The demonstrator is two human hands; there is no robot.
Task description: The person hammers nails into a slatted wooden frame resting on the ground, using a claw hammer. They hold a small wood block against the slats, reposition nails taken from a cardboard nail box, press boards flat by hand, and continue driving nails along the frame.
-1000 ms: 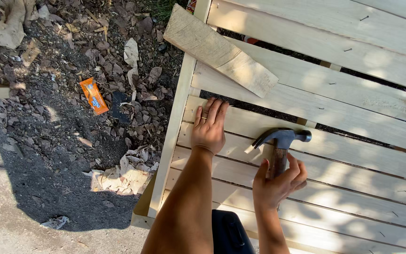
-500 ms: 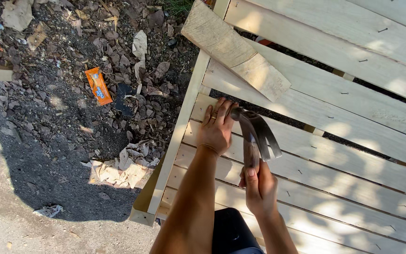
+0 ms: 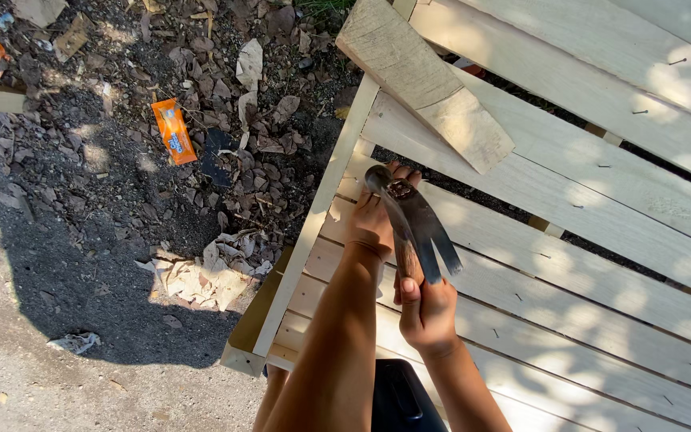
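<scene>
Hands (image 3: 427, 312) swing hammer (image 3: 409, 216) near loose plank (image 3: 421, 80).

Outdoor yard worksite: dirt ground (image 3: 81, 240) with dry leaves (image 3: 201, 276), litter, slatted wooden pallet structure (image 3: 601, 264) under sun.

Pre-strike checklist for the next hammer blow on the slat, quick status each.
1. Right hand grips the claw hammer by its handle: ok.
2. Hammer head sits over the slat near the frame edge: ok.
3. Left hand clear of the strike spot: not ok, its fingers lie right beside the hammer head.
4. Nail under the head: cannot tell, hidden by head and fingers.
5. Loose plank stable on the panel: cannot tell, it lies tilted across the upper slats.
</scene>
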